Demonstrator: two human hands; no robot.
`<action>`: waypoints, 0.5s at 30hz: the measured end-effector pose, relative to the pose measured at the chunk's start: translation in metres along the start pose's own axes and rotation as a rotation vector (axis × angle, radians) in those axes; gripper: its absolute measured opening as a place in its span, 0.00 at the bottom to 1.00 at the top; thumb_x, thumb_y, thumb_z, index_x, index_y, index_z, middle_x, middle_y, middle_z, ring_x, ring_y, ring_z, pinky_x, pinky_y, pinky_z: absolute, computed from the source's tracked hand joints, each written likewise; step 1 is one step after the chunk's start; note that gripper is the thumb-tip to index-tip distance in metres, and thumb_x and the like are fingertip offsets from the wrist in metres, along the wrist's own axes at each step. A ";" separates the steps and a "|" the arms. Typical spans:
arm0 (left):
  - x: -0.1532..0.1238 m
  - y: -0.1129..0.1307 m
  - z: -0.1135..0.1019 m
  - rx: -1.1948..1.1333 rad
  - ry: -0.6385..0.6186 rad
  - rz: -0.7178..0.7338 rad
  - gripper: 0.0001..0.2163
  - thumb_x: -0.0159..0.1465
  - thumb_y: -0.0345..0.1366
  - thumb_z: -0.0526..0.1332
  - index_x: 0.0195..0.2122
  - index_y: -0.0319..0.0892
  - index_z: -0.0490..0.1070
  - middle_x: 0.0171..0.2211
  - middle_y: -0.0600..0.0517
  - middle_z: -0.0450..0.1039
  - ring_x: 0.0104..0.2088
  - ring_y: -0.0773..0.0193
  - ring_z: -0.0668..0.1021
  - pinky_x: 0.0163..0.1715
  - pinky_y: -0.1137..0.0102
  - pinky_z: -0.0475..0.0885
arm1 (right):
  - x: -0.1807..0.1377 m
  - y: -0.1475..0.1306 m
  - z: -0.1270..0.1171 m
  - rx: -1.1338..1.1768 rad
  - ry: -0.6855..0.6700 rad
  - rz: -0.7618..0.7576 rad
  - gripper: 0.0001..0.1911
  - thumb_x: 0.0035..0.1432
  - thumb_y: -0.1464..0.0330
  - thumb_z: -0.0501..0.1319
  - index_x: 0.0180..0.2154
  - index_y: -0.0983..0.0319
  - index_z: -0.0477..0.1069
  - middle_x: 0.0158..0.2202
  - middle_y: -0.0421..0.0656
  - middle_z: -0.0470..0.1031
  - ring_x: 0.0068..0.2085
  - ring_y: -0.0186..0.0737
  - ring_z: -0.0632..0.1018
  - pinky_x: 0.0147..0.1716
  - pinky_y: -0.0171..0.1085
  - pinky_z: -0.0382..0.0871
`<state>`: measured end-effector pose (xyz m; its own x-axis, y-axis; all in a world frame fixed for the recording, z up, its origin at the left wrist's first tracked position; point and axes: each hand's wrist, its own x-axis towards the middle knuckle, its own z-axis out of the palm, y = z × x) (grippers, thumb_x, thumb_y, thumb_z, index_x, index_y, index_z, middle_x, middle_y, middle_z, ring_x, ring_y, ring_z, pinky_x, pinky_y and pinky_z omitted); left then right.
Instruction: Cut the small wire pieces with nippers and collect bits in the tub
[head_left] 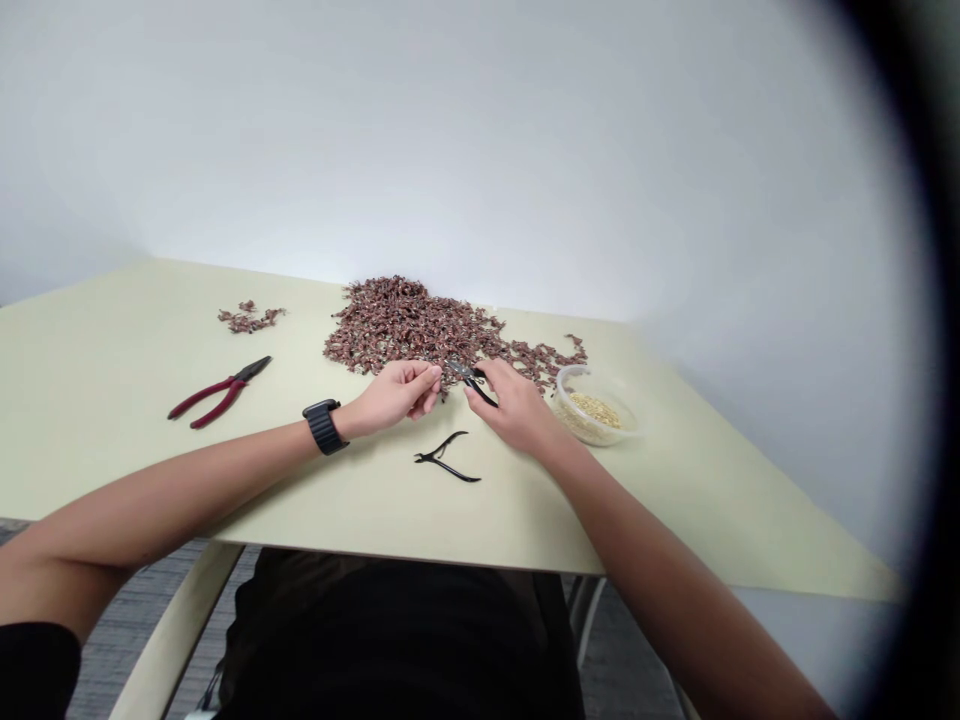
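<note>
In front of a large heap of small reddish-brown pieces [405, 325], my two hands come close together. My left hand [405, 390] is closed in a pinch; whatever its fingertips hold is too small to make out. My right hand [514, 405] wraps round a pair of black-handled pliers [476, 383], with the metal jaws pointing left toward my left fingertips. Below the hands, a small black nipper [442, 457] lies on the table with its handles spread. A clear plastic bowl [592, 420] with yellowish bits in it stands just right of my right hand.
Red-handled pliers [221, 395] lie on the pale yellow table [315, 510] at the left. Behind them is a small cluster of brown pieces [250, 318]. A white wall [480, 150] borders the table at the back and right.
</note>
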<state>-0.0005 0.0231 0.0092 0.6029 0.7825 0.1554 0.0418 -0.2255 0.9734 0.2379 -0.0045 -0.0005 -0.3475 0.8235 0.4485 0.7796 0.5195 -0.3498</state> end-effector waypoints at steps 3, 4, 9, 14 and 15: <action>0.000 0.001 0.000 0.007 0.003 -0.002 0.22 0.71 0.55 0.53 0.31 0.40 0.65 0.23 0.53 0.70 0.20 0.72 0.69 0.23 0.75 0.64 | 0.000 0.000 0.000 0.008 0.004 -0.004 0.19 0.71 0.55 0.53 0.53 0.61 0.67 0.47 0.50 0.71 0.47 0.47 0.72 0.47 0.41 0.64; 0.000 0.001 0.000 0.019 0.004 0.001 0.22 0.71 0.55 0.53 0.31 0.40 0.65 0.23 0.53 0.69 0.20 0.72 0.69 0.23 0.75 0.64 | 0.000 0.000 0.000 0.018 0.008 -0.002 0.19 0.71 0.56 0.53 0.53 0.61 0.68 0.47 0.50 0.71 0.47 0.47 0.72 0.47 0.41 0.64; -0.002 0.003 -0.001 0.279 0.050 0.107 0.23 0.73 0.53 0.50 0.30 0.39 0.68 0.23 0.53 0.70 0.21 0.72 0.69 0.25 0.75 0.64 | 0.002 -0.006 0.001 0.261 -0.034 0.117 0.17 0.69 0.53 0.55 0.45 0.60 0.70 0.36 0.44 0.70 0.37 0.40 0.69 0.37 0.37 0.62; -0.001 -0.003 -0.012 0.713 0.114 0.325 0.19 0.74 0.45 0.49 0.31 0.41 0.69 0.27 0.52 0.74 0.26 0.70 0.72 0.30 0.73 0.63 | 0.003 -0.017 -0.010 1.001 -0.362 0.431 0.21 0.67 0.49 0.55 0.43 0.60 0.69 0.32 0.39 0.59 0.26 0.30 0.54 0.21 0.30 0.47; 0.000 -0.005 -0.015 0.768 0.107 0.352 0.18 0.74 0.44 0.49 0.32 0.41 0.69 0.27 0.52 0.74 0.26 0.70 0.72 0.30 0.73 0.62 | 0.003 -0.018 -0.013 1.141 -0.442 0.486 0.21 0.67 0.48 0.55 0.43 0.60 0.68 0.31 0.39 0.57 0.25 0.30 0.50 0.20 0.29 0.43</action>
<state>-0.0128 0.0326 0.0072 0.6054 0.6347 0.4802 0.4183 -0.7671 0.4865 0.2297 -0.0144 0.0179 -0.4680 0.8713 -0.1478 0.0731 -0.1285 -0.9890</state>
